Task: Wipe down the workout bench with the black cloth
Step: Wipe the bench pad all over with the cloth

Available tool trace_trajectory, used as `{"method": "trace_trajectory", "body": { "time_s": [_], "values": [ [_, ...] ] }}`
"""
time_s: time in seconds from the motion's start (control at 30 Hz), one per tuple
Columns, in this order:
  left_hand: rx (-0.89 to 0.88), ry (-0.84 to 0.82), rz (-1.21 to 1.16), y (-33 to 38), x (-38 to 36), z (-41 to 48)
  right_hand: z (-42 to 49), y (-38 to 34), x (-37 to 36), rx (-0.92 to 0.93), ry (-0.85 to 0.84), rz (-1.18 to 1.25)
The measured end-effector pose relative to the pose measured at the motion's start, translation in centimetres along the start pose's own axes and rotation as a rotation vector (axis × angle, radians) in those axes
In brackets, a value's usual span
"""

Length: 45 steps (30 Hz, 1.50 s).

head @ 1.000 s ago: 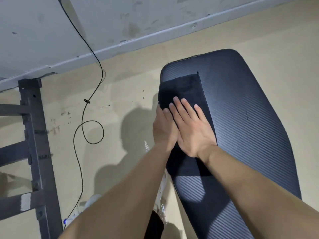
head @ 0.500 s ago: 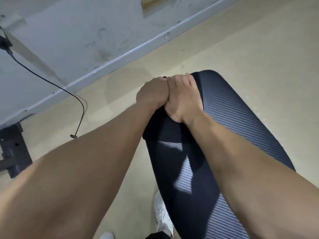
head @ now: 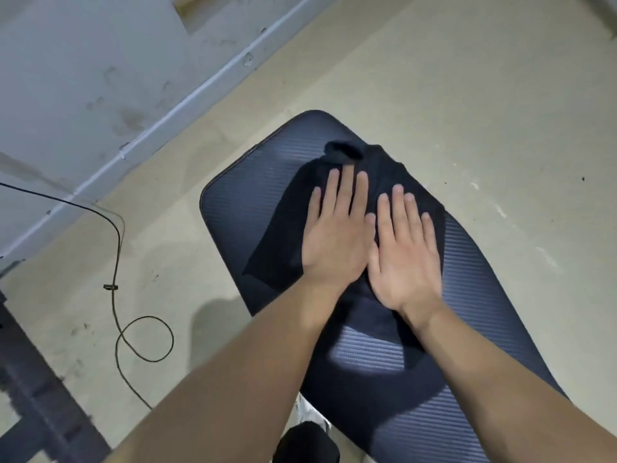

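Observation:
The workout bench (head: 484, 295) has a dark ribbed pad and runs from the bottom right up to the middle of the head view. The black cloth (head: 277, 242) lies spread on its far end, rumpled at the top edge. My left hand (head: 334, 235) and my right hand (head: 404, 255) rest side by side, palms down and flat on the cloth, fingers stretched out and slightly apart. Neither hand curls around the cloth. Both forearms reach in from the bottom and hide part of the pad.
A black cable (head: 117, 262) loops over the beige floor to the left of the bench. A dark metal frame (head: 40, 406) stands at the bottom left. The grey wall with its baseboard (head: 200, 85) runs along the upper left. A white shoe (head: 310, 416) shows beneath the bench.
Both hands were bunched together at the bench's far left edge; now they lie flat and spread on the cloth, which has shifted toward the middle and right of the pad. The view shifted too.

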<state>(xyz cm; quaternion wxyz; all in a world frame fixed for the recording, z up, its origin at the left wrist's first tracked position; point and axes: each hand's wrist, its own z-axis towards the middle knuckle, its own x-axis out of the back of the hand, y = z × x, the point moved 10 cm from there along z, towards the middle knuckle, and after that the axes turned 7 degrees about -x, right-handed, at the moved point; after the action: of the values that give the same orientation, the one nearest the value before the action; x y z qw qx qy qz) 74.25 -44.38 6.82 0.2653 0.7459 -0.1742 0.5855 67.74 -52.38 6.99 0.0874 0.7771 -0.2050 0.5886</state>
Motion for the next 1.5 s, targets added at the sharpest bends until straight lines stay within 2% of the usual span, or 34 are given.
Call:
{"method": "trace_trajectory", "body": {
  "time_s": [0.13, 0.23, 0.33, 0.4, 0.57, 0.67, 0.77, 0.9, 0.97, 1.03, 1.13, 1.23, 1.3, 1.33, 1.43, 1.5],
  "values": [
    [-0.058, -0.025, -0.063, 2.6, -1.7, -8.2, -8.0, 0.5, -2.6, 0.025, -0.076, -0.042],
    [0.024, -0.031, -0.078, -0.5, -1.8, -10.8, -9.7, -2.4, -3.8, 0.118, -0.127, -0.035],
    [0.271, -0.012, -0.094, -6.1, -0.8, -10.3, -7.6, -7.4, -3.7, 0.274, -0.124, -0.026],
    [0.357, 0.014, -0.09, -9.1, 0.0, -8.9, -5.3, -10.0, -3.0, 0.326, -0.082, -0.047],
    [0.376, 0.019, 0.02, -12.8, 1.8, -4.3, 0.5, -13.0, -1.2, 0.406, -0.066, 0.023],
    [0.377, 0.081, 0.026, -14.5, 3.0, -1.1, 4.1, -14.1, -0.4, 0.42, -0.075, 0.001],
    [0.311, 0.098, -0.002, -14.8, 4.0, 2.8, 7.6, -13.8, 0.2, 0.368, -0.049, -0.037],
    [0.318, 0.057, -0.032, -15.1, 4.6, 8.2, 11.8, -12.4, 2.3, 0.278, 0.041, -0.02],
    [0.311, 0.015, -0.056, -14.5, 4.4, 10.5, 13.6, -10.6, 2.9, 0.168, 0.046, 0.023],
    [0.231, -0.023, -0.004, -12.8, 4.6, 12.5, 14.3, -8.0, 3.3, 0.018, 0.066, 0.07],
    [0.009, -0.098, 0.096, -8.3, 4.8, 15.6, 13.8, -4.4, 3.5, -0.174, 0.057, 0.109],
    [-0.414, -0.286, 0.197, -0.4, 3.1, 16.4, 11.9, -0.3, 2.8, -0.361, 0.01, 0.103],
    [-0.565, -0.36, 0.154, 2.2, 2.3, 15.6, 10.4, 1.7, 2.6, -0.44, -0.006, 0.077],
    [-0.616, -0.348, 0.117, 2.3, 2.2, 15.1, 9.8, 2.1, 2.5, -0.467, -0.013, 0.059],
    [-0.634, -0.191, 0.029, -1.4, 3.0, 14.1, 9.6, 1.7, 2.9, -0.543, 0.029, 0.039],
    [-0.49, -0.148, -0.047, -6.0, 3.4, 14.3, 11.5, -1.2, 3.3, -0.538, 0.046, 0.037]
  ]
}}
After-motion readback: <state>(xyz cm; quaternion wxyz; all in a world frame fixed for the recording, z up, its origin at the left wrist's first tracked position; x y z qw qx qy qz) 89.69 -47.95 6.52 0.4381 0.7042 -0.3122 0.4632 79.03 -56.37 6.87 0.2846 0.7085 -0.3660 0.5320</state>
